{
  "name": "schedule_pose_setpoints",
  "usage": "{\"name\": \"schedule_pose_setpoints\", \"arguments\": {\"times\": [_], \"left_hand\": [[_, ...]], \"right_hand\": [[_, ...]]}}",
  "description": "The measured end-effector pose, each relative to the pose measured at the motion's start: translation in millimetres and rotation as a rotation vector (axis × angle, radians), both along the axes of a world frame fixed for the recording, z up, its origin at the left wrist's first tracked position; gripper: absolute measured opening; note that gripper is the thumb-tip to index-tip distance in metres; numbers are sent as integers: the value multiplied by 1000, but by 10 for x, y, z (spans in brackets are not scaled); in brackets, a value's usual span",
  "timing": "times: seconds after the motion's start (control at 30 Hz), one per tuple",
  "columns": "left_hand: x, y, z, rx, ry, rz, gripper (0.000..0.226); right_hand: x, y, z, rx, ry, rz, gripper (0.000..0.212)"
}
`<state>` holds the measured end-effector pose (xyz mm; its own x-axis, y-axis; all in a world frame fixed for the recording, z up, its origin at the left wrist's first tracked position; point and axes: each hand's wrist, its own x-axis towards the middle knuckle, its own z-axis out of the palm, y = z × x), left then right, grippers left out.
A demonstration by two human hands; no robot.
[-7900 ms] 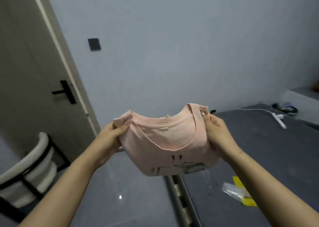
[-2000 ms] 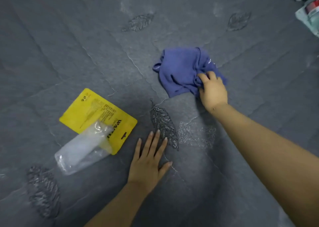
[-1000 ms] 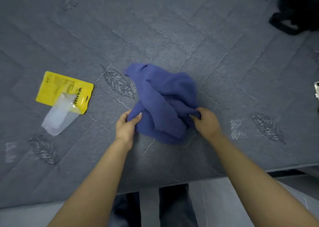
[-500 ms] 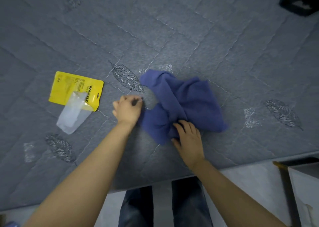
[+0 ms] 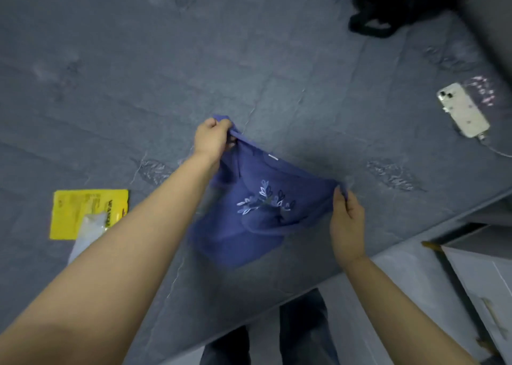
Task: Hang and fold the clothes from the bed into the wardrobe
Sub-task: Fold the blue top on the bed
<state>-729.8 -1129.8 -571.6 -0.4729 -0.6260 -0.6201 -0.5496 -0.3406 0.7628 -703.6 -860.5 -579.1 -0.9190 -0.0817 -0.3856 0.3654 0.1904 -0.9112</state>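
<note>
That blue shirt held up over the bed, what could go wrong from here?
The blue shirt hangs only from pinches by the left hand and right hand, so a corner might slip and it would crumple again. Swung wide, it could brush the phone or the yellow packet on the bed.

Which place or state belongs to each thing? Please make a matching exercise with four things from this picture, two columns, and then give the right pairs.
Things:
1. blue shirt
2. phone
3. yellow packet
4. black garment

Places or states:
A. at the far edge of the view, on the bed
B. lying at the right, with a cable plugged in
C. held up between the left hand and the right hand
D. lying at the left, partly under a clear plastic bag

Pairs: 1-C, 2-B, 3-D, 4-A
</note>
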Motion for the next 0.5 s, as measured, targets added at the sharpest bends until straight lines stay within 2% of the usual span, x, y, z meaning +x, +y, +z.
{"name": "schedule_pose_setpoints", "arguments": {"times": [0.1, 0.23, 0.37, 0.5], "left_hand": [[-709, 329, 665, 190, 143, 7, 26], [-1613, 778, 1667, 251, 341, -8, 25], [-2227, 1107, 2598, 263, 572, -68, 24], [-2409, 1248, 3220, 300, 819, -53, 18]], "right_hand": [[-721, 209, 331, -8, 8, -139, 22], [-1783, 552, 1130, -25, 149, -267, 29], [-2482, 895, 2168, -80, 354, -252, 24], [-2640, 1085, 3051, -133, 533, -168, 27]]}}
